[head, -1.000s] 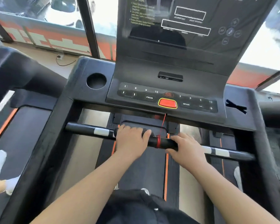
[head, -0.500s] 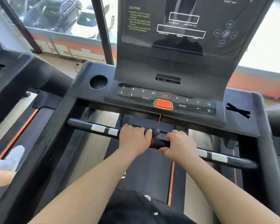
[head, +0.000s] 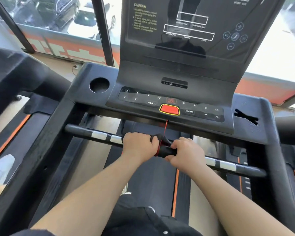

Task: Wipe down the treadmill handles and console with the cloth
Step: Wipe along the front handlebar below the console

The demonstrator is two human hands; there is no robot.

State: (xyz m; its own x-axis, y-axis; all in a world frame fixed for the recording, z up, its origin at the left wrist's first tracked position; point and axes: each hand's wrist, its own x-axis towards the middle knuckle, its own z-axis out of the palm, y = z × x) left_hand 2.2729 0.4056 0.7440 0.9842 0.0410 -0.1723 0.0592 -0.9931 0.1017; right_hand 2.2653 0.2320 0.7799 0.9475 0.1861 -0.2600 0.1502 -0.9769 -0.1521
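Both forearms reach forward and down, wrists level. I note the left hand (head: 140,147) lies palm-down over the middle of the handlebar (head: 99,135), its fingers curled over the far side and gripping the bar. The right hand (head: 188,154) sits just beside it, fingers (head: 177,144) curled round the dark cloth (head: 163,141), which is bunched on the bar between the two hands. A red cord (head: 165,126) drops from the near edge of the console (head: 177,68) and loops round the bar by the left thumb. How far the cloth runs under either palm I cannot tell.
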